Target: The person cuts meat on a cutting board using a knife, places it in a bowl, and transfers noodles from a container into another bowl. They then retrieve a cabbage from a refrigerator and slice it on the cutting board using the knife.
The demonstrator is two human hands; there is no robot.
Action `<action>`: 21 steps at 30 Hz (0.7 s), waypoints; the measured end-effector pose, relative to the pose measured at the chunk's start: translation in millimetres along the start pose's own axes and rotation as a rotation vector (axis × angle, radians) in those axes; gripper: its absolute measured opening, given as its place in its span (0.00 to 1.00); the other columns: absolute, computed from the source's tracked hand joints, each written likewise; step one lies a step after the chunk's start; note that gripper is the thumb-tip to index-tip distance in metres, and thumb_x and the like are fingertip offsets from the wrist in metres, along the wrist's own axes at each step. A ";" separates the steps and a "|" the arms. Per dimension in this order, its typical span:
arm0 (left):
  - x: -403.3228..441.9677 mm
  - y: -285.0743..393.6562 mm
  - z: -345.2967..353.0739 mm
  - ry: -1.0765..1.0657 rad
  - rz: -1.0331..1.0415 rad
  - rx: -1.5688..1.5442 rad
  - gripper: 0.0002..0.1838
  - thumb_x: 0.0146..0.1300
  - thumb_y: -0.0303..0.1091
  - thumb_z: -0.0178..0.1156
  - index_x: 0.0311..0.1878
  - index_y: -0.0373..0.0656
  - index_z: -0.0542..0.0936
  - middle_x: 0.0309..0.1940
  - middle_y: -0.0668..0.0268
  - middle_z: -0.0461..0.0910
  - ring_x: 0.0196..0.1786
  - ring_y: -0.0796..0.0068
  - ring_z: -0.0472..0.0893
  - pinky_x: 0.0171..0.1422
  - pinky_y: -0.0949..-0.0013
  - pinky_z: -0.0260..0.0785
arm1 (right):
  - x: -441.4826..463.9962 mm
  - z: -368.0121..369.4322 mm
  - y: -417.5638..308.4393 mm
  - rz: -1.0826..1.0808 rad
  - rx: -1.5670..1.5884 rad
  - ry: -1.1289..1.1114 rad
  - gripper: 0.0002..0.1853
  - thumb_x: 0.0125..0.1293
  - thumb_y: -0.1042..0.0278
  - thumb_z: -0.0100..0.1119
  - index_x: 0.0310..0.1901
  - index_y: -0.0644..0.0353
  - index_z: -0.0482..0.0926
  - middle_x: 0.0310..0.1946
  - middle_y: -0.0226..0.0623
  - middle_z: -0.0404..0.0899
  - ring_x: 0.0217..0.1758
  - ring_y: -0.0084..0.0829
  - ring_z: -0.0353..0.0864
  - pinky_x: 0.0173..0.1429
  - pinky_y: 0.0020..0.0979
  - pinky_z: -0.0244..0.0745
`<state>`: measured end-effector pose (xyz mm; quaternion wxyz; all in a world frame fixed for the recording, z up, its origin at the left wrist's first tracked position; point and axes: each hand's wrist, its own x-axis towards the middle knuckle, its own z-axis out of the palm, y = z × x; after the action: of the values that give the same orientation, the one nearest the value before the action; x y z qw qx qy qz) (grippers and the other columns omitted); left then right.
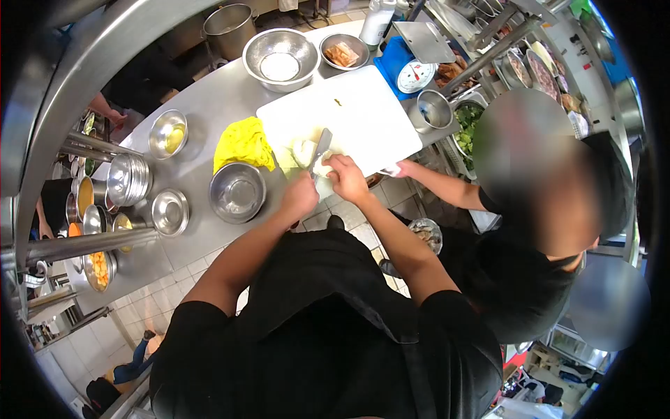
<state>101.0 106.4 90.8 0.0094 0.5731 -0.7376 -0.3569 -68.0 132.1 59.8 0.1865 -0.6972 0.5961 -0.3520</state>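
My left hand is closed at the near edge of the white cutting board, wrapped round the handle end of a knife. The knife's blade points away from me over the board. Beside it, my right hand pinches a pale white piece of food against the board close to the blade. Another whitish piece lies just left of the blade; its kind is too small to tell. A small dark green scrap rests farther up the board.
Left of the board are a yellow cloth and a metal bowl. Behind it stand a large bowl, a bowl of orange-brown food and a blue scale. A co-worker's hand is near the board's right corner.
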 end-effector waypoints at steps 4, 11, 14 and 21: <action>6.4 -4.2 1.7 -0.038 -0.012 0.038 0.12 0.66 0.31 0.50 0.46 0.33 0.72 0.41 0.40 0.81 0.46 0.41 0.81 0.51 0.47 0.72 | -6.2 4.6 -0.9 -0.003 0.004 0.049 0.17 0.54 0.80 0.60 0.46 0.55 0.79 0.44 0.39 0.78 0.49 0.46 0.76 0.53 0.42 0.74; 5.7 -10.9 9.9 0.017 0.044 0.061 0.13 0.61 0.28 0.53 0.48 0.33 0.75 0.42 0.42 0.81 0.48 0.43 0.82 0.52 0.49 0.73 | -10.3 8.2 2.5 -0.020 -0.009 0.103 0.16 0.55 0.81 0.61 0.46 0.56 0.80 0.45 0.39 0.79 0.49 0.45 0.77 0.54 0.41 0.75; 26.5 -7.2 9.1 0.020 0.050 0.089 0.13 0.61 0.29 0.53 0.48 0.34 0.75 0.42 0.43 0.82 0.48 0.43 0.82 0.52 0.49 0.73 | -12.1 8.7 -1.3 -0.012 0.023 0.118 0.16 0.56 0.78 0.61 0.47 0.57 0.79 0.44 0.41 0.78 0.51 0.47 0.76 0.56 0.41 0.74; -2.1 -13.7 -66.2 0.098 0.059 0.054 0.15 0.67 0.36 0.52 0.48 0.34 0.74 0.37 0.41 0.81 0.44 0.41 0.81 0.50 0.46 0.72 | -13.5 25.5 -22.7 0.052 -0.018 0.267 0.24 0.56 0.65 0.66 0.56 0.55 0.74 0.56 0.46 0.70 0.61 0.51 0.68 0.63 0.47 0.67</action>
<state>141.2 72.8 133.6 0.0406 0.5679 -0.7623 -0.3077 -34.6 146.0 54.2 0.1084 -0.6299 0.6367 -0.4313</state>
